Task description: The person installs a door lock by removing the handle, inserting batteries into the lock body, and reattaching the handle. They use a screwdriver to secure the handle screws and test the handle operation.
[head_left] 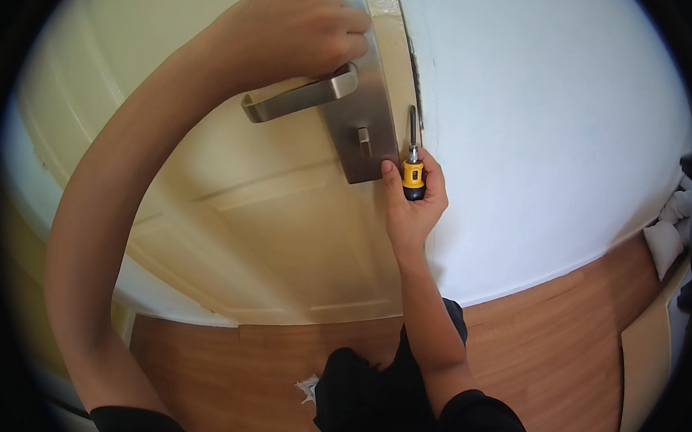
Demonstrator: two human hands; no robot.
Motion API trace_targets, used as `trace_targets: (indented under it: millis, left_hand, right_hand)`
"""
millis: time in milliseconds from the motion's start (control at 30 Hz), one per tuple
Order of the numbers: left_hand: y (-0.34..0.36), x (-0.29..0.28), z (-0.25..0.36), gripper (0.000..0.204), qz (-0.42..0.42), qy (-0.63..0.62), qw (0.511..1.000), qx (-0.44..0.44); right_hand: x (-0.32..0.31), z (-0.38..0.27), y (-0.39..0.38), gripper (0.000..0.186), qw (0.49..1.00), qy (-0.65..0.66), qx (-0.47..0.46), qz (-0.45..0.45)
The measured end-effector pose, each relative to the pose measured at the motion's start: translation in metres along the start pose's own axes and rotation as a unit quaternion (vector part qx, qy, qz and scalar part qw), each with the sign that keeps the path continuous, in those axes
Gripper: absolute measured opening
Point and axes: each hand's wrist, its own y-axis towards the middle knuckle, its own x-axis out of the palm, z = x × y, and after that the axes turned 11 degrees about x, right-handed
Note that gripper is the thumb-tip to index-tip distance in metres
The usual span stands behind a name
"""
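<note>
The right hand [417, 213] has its grip around a yellow-and-black screwdriver [414, 176], which stands nearly upright with its dark shaft pointing up. The tool is just right of the lower end of a metal lock plate [375, 109], near the edge of a cream panelled door [246, 212]. The right thumb lies over the plate's bottom right corner; whether it presses on the metal is unclear.

The left hand [311, 31] is raised at the upper part of the plate, above the lever handle [301, 102], its fingers curled in a loose fist. I cannot tell whether that grip holds anything — the back of the hand and the wrist hide it. The lever handle reaches leftward from the plate, and a small turn knob [365, 140] sits lower down.

To the right of the door is a white wall [550, 148], and below runs a wood-look floor [541, 340]. A crumpled whitish scrap [306, 388] lies there beside the person's dark-clothed legs [354, 394]. Pale cushion-like bundles [664, 244] rest at the far right, near a tan board [643, 352].
</note>
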Motion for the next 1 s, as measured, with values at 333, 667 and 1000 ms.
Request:
trace_targets:
  millis: [333, 667, 1000]
  left_hand:
    - [-0.005, -0.011, -0.001, 0.009, 0.025, -0.039, 0.999, 0.017]
    - [0.003, -0.013, -0.005, 0.011, -0.051, -0.016, 0.998, 0.026]
    - [0.012, -0.016, -0.013, 0.012, -0.112, 0.009, 0.991, 0.074]
  right_hand:
    - [0.000, -0.002, -0.002, 0.030, 1.000, -0.002, -0.008, 0.018]
    - [0.005, 0.010, -0.006, 0.030, 0.998, 0.042, 0.021, 0.035]
    - [0.002, 0.007, -0.006, 0.029, 0.999, 0.045, 0.016, 0.023]
